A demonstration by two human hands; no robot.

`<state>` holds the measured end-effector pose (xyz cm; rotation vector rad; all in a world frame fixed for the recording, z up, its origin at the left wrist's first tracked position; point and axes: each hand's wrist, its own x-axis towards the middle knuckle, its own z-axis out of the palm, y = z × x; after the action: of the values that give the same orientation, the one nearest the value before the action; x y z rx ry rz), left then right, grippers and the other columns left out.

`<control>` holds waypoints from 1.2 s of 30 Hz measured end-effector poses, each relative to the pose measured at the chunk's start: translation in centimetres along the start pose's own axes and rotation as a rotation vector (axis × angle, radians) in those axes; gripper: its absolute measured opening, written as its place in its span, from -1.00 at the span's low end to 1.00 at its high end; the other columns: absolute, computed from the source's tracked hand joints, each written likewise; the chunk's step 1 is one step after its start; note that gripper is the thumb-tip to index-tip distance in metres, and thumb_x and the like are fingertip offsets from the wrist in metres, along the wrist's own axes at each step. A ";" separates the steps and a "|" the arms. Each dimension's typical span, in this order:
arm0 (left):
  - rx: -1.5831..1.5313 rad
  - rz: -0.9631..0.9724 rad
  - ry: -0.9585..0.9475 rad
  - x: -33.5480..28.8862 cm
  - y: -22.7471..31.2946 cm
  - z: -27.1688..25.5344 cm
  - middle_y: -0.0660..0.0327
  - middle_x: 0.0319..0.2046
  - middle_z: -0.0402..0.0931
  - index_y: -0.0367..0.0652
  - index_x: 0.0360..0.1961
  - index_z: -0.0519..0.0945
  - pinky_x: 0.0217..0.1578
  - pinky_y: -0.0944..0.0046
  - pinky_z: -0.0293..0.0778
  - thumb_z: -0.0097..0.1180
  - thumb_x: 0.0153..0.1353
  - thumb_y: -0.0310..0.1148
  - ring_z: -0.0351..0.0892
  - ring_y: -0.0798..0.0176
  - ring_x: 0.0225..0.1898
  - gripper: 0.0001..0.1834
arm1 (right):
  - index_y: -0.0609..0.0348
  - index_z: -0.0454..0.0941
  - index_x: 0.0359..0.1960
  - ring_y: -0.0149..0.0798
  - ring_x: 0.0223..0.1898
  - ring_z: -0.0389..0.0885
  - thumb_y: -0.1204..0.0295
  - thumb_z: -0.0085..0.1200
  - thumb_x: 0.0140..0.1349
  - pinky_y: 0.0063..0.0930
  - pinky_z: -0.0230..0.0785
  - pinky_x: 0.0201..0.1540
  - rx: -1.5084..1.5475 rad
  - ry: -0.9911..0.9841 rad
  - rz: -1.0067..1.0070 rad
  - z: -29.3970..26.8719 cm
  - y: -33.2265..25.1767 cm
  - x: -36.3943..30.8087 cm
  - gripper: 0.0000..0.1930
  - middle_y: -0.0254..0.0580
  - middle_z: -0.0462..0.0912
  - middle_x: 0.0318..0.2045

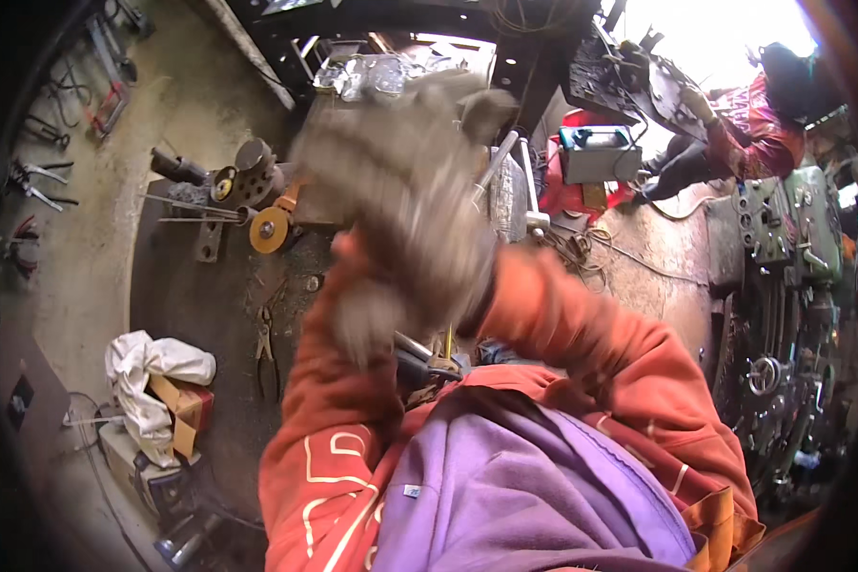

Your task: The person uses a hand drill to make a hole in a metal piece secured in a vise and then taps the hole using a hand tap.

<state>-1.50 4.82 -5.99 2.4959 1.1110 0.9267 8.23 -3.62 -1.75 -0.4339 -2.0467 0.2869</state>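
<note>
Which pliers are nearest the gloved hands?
The pair on the dark bench, just left of the orange sleeve. The other pliers are farther off, near the picture's left edge.

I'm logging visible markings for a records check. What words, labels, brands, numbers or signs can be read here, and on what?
No whole word reads clearly.
Left sleeve: pale outlined lettering, broken by folds.
Right sleeve: pale strokes, too partial to read.
Tag on the purple cloth: too small.
Disc: centre label too small.
Co-worker's top: pale marks, too small.
Gloves: too blurred to tell.
</note>
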 end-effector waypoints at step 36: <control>-0.121 -0.369 0.676 -10.1 7.1 0.7 -0.06 0.11 0.70 -0.31 0.05 0.72 0.29 0.01 0.48 -0.30 0.68 -0.02 0.68 -0.04 0.17 -0.37 | 0.14 0.48 0.45 0.01 0.38 0.57 0.27 0.39 0.37 -0.13 0.43 0.42 0.272 -0.727 0.227 -7.8 14.3 -0.6 -0.35 0.06 0.59 0.35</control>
<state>-2.05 -7.41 -7.79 1.8107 1.5692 1.7051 17.92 9.26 -3.80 -0.4299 -2.6046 0.9624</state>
